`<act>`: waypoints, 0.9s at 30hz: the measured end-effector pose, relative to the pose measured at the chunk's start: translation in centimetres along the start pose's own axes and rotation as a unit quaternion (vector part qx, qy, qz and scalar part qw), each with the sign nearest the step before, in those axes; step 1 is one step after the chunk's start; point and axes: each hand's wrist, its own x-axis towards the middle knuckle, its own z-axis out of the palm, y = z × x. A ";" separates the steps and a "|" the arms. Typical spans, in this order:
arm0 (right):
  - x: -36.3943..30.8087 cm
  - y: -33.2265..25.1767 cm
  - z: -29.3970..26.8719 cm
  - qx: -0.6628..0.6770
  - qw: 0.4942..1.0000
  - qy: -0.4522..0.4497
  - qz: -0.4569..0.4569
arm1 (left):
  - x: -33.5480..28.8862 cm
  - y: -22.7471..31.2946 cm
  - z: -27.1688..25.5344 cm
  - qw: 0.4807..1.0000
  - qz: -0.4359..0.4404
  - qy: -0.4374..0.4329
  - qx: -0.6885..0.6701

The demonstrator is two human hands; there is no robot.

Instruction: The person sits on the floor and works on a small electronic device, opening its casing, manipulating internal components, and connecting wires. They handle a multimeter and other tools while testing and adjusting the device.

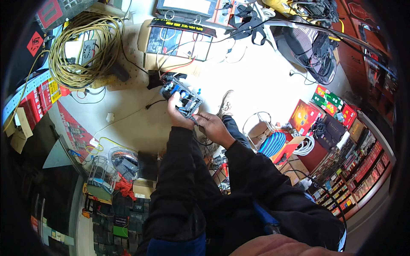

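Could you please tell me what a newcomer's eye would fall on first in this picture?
Probably the dark device with exposed blue parts, held in the left hand near the centre, with the right hand at its lower edge. Next might come the large coil of yellow cable at upper left, then the blue-striped thing to the right of the right hand.

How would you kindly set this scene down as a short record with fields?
Left hand: grips electronic unit, thumb on top
Right hand: fingertips at the unit's near edge, apparently touching it
Unit: inner parts exposed, some blue
Beyond it: open carton with wires
Far left: coiled yellow cable
Right: red boxes, striped blue item
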 end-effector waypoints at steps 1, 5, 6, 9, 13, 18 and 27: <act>0.0 -0.2 0.1 0.016 1.000 0.005 0.020 | -0.1 0.3 0.0 1.000 -0.018 -0.011 -0.005; -0.5 -1.3 -0.2 0.066 0.997 -0.031 0.023 | -0.2 1.2 0.2 0.999 -0.032 -0.019 0.001; -0.6 -1.5 -0.4 0.065 0.997 -0.043 0.020 | -0.3 1.3 0.2 0.999 -0.029 -0.022 0.004; -0.6 -1.7 -0.4 0.052 0.997 -0.057 0.012 | -0.5 1.5 -0.1 0.999 -0.027 -0.020 0.008; -0.7 -1.2 -0.4 0.015 0.999 -0.028 0.020 | -0.7 0.8 -0.5 0.999 -0.019 -0.035 -0.008; -1.0 -0.8 -0.2 -0.053 0.999 0.002 -0.007 | -0.8 0.4 -0.3 1.000 -0.017 -0.012 -0.018; -1.3 -1.4 -1.6 -0.015 0.996 -0.084 0.038 | -1.5 0.4 1.6 0.996 -0.017 0.064 -0.054</act>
